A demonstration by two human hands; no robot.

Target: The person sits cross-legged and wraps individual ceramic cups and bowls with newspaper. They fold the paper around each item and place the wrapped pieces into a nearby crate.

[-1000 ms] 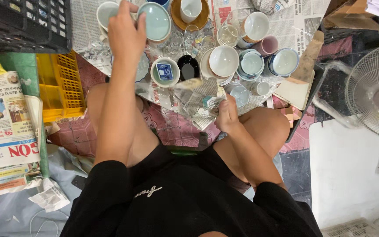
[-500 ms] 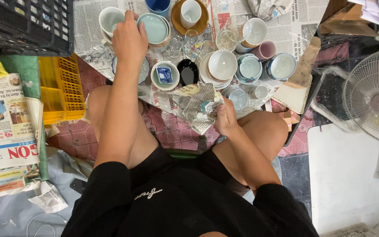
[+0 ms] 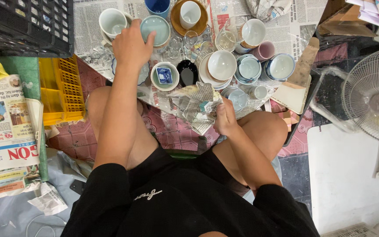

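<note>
I sit over newspaper spread with crockery. My left hand (image 3: pixel 130 46) reaches out, palm down, between a white cup (image 3: pixel 112 21) and a pale blue bowl (image 3: pixel 155 28), its thumb at the bowl's rim. What lies under the palm is hidden. My right hand (image 3: pixel 224 116) is closer to me, by my right knee, gripping a bundle of crumpled newspaper (image 3: pixel 196 103) with something pale inside. A small bowl with a blue square pattern (image 3: pixel 164 75) and a black dish (image 3: pixel 187 72) lie between the two hands.
Several more cups, bowls and glasses crowd the paper, among them a white bowl on plates (image 3: pixel 221 65). A black crate (image 3: pixel 23 22) and a yellow crate (image 3: pixel 60 87) stand at the left beside stacked newspapers (image 3: pixel 5 127). A fan (image 3: pixel 373 94) and a wooden board (image 3: pixel 301 74) are on the right.
My left hand has drawn back a little from the far cups toward me. The right hand still holds the paper bundle in about the same place.
</note>
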